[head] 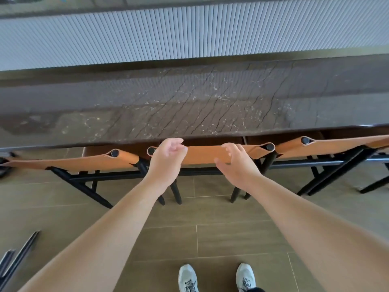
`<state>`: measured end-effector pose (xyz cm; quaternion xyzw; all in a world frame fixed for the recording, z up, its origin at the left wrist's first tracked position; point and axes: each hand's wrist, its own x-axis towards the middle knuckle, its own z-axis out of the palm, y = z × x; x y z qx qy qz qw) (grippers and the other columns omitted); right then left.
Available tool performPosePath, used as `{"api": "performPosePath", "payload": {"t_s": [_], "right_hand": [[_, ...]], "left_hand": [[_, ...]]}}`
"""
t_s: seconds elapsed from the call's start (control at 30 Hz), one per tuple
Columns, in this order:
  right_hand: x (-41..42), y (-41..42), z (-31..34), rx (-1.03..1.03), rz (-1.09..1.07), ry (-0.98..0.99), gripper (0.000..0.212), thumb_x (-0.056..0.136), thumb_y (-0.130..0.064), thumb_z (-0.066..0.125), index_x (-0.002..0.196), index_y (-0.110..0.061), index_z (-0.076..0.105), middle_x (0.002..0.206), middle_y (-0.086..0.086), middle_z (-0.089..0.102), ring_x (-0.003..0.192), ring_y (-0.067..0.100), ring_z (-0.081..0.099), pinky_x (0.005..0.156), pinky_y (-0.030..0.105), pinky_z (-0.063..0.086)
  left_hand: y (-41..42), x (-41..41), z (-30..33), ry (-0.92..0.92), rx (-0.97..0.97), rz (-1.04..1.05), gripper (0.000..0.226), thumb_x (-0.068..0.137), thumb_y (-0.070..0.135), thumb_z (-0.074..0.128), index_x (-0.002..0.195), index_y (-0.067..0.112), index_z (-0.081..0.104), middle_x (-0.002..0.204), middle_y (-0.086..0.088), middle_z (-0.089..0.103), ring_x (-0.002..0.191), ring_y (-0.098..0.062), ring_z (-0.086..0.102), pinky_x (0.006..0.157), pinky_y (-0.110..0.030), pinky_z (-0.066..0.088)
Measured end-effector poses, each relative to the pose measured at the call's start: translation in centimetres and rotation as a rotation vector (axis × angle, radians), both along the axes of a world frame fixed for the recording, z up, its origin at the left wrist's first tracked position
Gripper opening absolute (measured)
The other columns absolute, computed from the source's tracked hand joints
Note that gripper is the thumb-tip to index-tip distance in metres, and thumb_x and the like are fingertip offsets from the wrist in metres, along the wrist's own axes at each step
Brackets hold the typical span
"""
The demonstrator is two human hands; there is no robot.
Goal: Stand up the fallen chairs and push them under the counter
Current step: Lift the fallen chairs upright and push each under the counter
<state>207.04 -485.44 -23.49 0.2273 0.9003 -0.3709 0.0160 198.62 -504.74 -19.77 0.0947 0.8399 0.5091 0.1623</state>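
White shoes (216,278) are seen on the floor. Both hands, left (166,160) and right (236,163), are held loosely uncurled, gripping nothing, over the middle chair (202,154) tucked under the surface (189,106).

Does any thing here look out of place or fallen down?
Yes. Black chair legs lie slanted on the floor at lower left, apparently a fallen chair. The three tan chairs at the counter stand upright.

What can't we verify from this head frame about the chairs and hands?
- Chair seats: head view, hidden under the counter; only the backrests show, such as the middle chair.
- Left hand and right hand: contact with the middle chair's backrest unclear.
- Black bars, bottom left: cut off by the frame edge; possibly a fallen chair.
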Motion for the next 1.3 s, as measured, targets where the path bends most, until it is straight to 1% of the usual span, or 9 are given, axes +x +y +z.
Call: {"api": "performPosePath", "payload": {"t_s": [0.1, 0.3, 0.43, 0.57, 0.7, 0.8, 1.0, 1.13, 1.3], "right_hand": [[1.2, -2.3, 2.7, -0.202, -0.100, 0.076, 0.044, 0.097, -0.044, 0.054, 0.137, -0.027, 0.048, 0.131, -0.008, 0.055, 0.110, 0.008, 0.053, 0.083, 0.026, 0.043], [4.5, -4.6, 6.6, -0.700, -0.227, 0.208, 0.014, 0.097, -0.035, 0.057, 0.108, -0.030, 0.064, 0.100, -0.006, 0.069, 0.099, 0.013, 0.065, 0.094, 0.038, 0.055], [6.4, -4.0, 8.7, -0.851, -0.154, 0.205, 0.015, 0.097, -0.035, 0.058, 0.108, -0.028, 0.066, 0.104, -0.006, 0.069, 0.100, 0.012, 0.067, 0.090, 0.035, 0.057], [8.9, -2.6, 10.5, -0.847, 0.019, 0.214, 0.013, 0.095, -0.036, 0.057, 0.104, -0.032, 0.066, 0.095, -0.012, 0.071, 0.092, 0.005, 0.069, 0.083, 0.029, 0.058], [11.1, -2.1, 12.1, -0.796, 0.181, 0.186, 0.012, 0.097, -0.031, 0.058, 0.108, -0.032, 0.062, 0.102, -0.011, 0.068, 0.095, 0.007, 0.067, 0.085, 0.029, 0.058], [12.5, -3.4, 13.3, -0.795, 0.310, 0.164, 0.011, 0.098, -0.031, 0.058, 0.108, -0.034, 0.061, 0.104, -0.012, 0.066, 0.097, 0.007, 0.066, 0.087, 0.028, 0.057], [15.6, -9.2, 15.1, -0.835, 0.542, 0.114, 0.013, 0.094, -0.031, 0.060, 0.106, -0.036, 0.062, 0.103, -0.013, 0.067, 0.096, 0.007, 0.067, 0.083, 0.028, 0.057], [18.8, -13.2, 15.4, -0.889, 0.658, 0.068, 0.014, 0.091, -0.032, 0.062, 0.104, -0.037, 0.064, 0.091, -0.019, 0.070, 0.090, 0.002, 0.068, 0.074, 0.022, 0.057], [23.2, -19.0, 16.3, -0.913, 0.773, -0.004, 0.026, 0.077, -0.039, 0.063, 0.102, -0.035, 0.066, 0.089, -0.016, 0.071, 0.091, 0.009, 0.070, 0.081, 0.031, 0.058]], "left_hand": [[-0.2, 1.8, 2.5, -0.108, 0.202, 0.118, 0.020, 0.098, 0.032, 0.055, 0.116, 0.029, 0.063, 0.104, 0.007, 0.070, 0.096, -0.009, 0.067, 0.084, -0.026, 0.053], [-1.7, 6.8, 5.0, -0.266, 0.477, 0.268, 0.017, 0.096, 0.030, 0.060, 0.110, 0.026, 0.068, 0.101, 0.002, 0.076, 0.098, -0.017, 0.072, 0.087, -0.036, 0.052], [-1.8, 10.8, 6.3, -0.255, 0.519, 0.350, 0.023, 0.096, 0.022, 0.054, 0.112, 0.028, 0.069, 0.106, 0.001, 0.075, 0.099, -0.016, 0.072, 0.087, -0.036, 0.051], [-0.8, 14.8, 7.6, -0.268, 0.586, 0.495, 0.020, 0.097, 0.019, 0.058, 0.111, 0.025, 0.070, 0.102, 0.002, 0.076, 0.097, -0.016, 0.073, 0.082, -0.033, 0.050], [-0.8, 19.9, 9.5, -0.260, 0.717, 0.544, 0.026, 0.092, 0.028, 0.065, 0.117, 0.024, 0.069, 0.108, 0.000, 0.075, 0.098, -0.016, 0.073, 0.081, -0.034, 0.051], [-2.0, 23.9, 11.1, -0.197, 0.715, 0.611, 0.024, 0.087, 0.026, 0.065, 0.109, 0.028, 0.074, 0.110, -0.003, 0.075, 0.097, -0.016, 0.073, 0.081, -0.033, 0.051], [-7.5, 31.5, 13.3, -0.073, 0.692, 0.844, 0.028, 0.076, 0.023, 0.063, 0.100, 0.029, 0.077, 0.107, -0.003, 0.075, 0.090, -0.015, 0.072, 0.078, -0.033, 0.048], [-11.5, 37.6, 13.4, -0.013, 0.692, 0.965, 0.031, 0.074, 0.023, 0.064, 0.103, 0.027, 0.076, 0.107, -0.004, 0.075, 0.090, -0.016, 0.071, 0.083, -0.035, 0.049], [-16.5, 45.4, 13.9, 0.082, 0.758, 1.135, 0.025, 0.086, 0.014, 0.060, 0.105, 0.023, 0.073, 0.105, -0.005, 0.074, 0.088, -0.015, 0.071, 0.081, -0.034, 0.049]]}}
